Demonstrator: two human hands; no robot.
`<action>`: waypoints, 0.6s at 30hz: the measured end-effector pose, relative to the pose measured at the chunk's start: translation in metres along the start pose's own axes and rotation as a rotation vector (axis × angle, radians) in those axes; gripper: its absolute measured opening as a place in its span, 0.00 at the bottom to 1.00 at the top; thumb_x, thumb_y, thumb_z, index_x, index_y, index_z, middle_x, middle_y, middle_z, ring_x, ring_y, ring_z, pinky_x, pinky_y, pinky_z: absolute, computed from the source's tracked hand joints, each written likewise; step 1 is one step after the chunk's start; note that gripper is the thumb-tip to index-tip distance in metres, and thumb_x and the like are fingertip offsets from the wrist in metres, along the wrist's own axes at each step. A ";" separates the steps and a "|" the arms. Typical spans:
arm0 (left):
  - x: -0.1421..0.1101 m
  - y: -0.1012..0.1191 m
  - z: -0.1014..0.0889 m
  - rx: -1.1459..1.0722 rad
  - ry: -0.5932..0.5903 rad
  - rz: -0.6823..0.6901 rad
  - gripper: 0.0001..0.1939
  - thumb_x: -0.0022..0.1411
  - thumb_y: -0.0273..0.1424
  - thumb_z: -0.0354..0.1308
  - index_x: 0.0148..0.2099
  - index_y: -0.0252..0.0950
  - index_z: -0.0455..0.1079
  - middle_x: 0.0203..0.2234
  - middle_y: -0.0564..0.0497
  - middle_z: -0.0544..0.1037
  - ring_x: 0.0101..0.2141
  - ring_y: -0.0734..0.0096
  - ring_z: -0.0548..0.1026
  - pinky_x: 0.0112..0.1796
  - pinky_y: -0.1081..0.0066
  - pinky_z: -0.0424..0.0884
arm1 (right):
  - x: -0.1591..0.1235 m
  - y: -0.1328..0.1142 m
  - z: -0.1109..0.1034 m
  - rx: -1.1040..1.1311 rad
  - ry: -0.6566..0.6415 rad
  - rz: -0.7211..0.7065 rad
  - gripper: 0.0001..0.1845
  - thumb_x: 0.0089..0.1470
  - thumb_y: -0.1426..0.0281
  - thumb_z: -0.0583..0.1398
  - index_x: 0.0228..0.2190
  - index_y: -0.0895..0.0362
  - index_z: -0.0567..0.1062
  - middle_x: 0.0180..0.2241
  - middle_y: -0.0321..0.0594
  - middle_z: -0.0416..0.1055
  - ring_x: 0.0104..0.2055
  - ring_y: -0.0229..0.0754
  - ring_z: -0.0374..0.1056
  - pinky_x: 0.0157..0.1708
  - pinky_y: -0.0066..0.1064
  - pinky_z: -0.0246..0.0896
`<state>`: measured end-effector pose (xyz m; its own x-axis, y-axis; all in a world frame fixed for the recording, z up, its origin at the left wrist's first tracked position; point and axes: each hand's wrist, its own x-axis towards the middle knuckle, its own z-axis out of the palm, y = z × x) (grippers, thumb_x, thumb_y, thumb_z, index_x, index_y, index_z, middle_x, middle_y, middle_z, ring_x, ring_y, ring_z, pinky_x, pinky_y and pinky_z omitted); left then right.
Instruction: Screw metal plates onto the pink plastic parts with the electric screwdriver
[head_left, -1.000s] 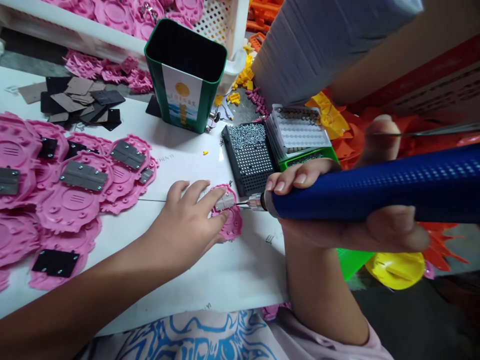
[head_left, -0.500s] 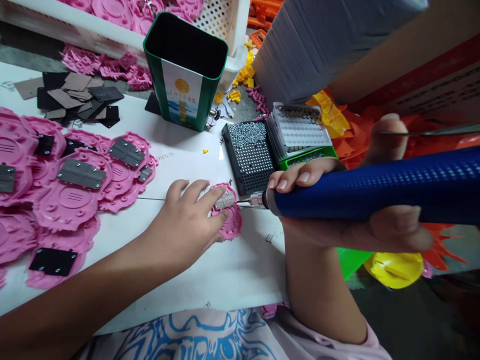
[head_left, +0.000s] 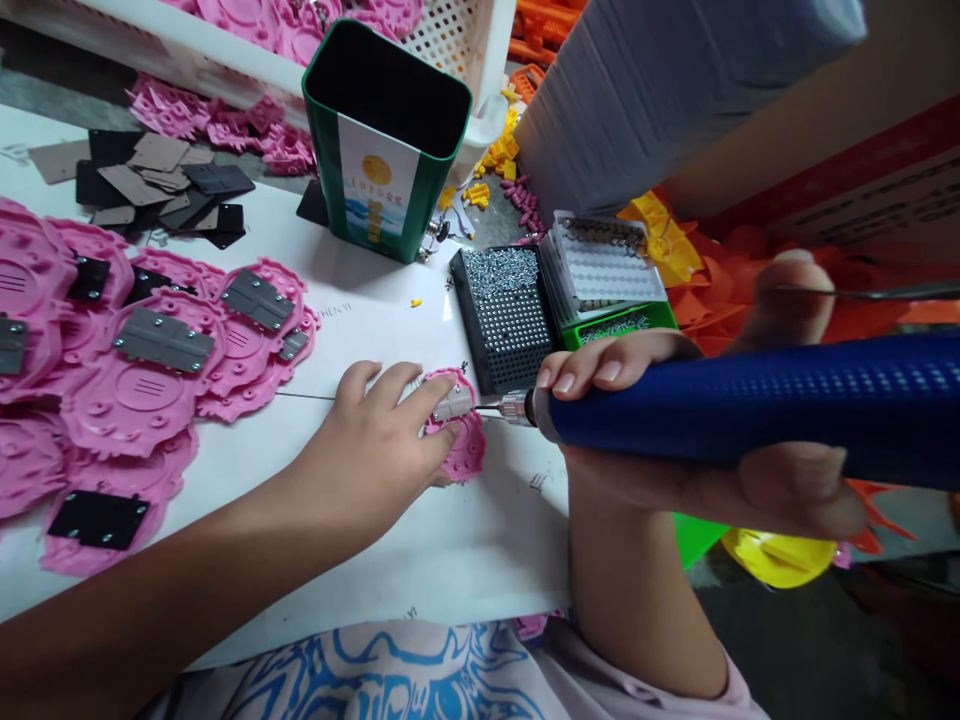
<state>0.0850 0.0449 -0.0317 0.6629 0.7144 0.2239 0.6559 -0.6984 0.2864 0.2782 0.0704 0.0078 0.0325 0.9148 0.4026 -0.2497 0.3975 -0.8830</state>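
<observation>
My left hand [head_left: 379,440] presses a small pink plastic shell [head_left: 465,450] onto the white worktop, its fingers and thumb around the near side. A grey cover plate [head_left: 454,403] lies on this shell, partly under the fingertips. My right hand [head_left: 622,365] is wrapped around a blue electric screwdriver [head_left: 750,405], held almost level. The thin bit [head_left: 487,407] points left and its tip meets the plate's right edge; the exact contact is too small to make out. Just beyond the bit stands a black screw tray [head_left: 514,330] with many small screws at its far end.
Pink shells with plates [head_left: 142,400] are piled at the left. Loose black and grey plates [head_left: 161,185] lie behind them. A green tin [head_left: 375,190] stands near a white crate [head_left: 247,95]. Right of the screw tray is a green box [head_left: 622,322] under clear trays.
The screwdriver's rear end sits slightly lower, while its bit stays at the plate. The view has shifted a little. My left hand keeps its hold on the pink shell.
</observation>
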 end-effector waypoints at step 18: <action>-0.001 0.004 0.006 -0.015 0.057 -0.019 0.10 0.54 0.37 0.71 0.39 0.41 0.81 0.51 0.44 0.78 0.47 0.46 0.72 0.43 0.51 0.66 | -0.003 0.001 0.005 -0.011 -0.077 -0.007 0.20 0.49 0.59 0.64 0.46 0.42 0.75 0.26 0.34 0.71 0.25 0.41 0.70 0.31 0.38 0.69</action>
<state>0.0890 0.0411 -0.0365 0.6284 0.7291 0.2713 0.6622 -0.6843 0.3053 0.2733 0.0674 0.0070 -0.0406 0.9040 0.4257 -0.2394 0.4048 -0.8825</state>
